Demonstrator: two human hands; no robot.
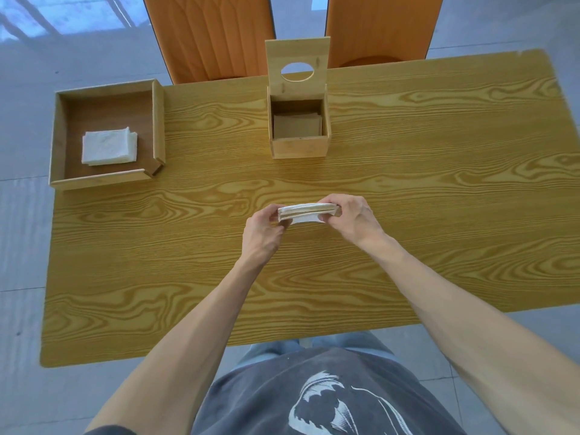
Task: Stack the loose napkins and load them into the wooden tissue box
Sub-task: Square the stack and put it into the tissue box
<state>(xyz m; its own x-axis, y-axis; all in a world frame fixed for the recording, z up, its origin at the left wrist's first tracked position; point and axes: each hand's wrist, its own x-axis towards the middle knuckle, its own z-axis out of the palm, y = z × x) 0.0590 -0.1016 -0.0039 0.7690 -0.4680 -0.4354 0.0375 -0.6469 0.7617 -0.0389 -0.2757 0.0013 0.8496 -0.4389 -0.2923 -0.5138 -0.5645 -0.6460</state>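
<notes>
A stack of brown and white napkins (309,211) is held just above the table's middle. My left hand (263,230) pinches its left end and my right hand (351,219) grips its right end. Beyond them stands the wooden tissue box (299,147), its lid (297,51) with an oval hole tipped upright at the back. Brown napkins (297,127) lie inside the box. At far left, a low wooden tray (158,120) holds a small pile of white napkins (109,146).
The wood-grain table (439,183) stretches wide to the right and toward me. Two orange chairs (213,36) stand behind its far edge. Pale tiled floor surrounds the table.
</notes>
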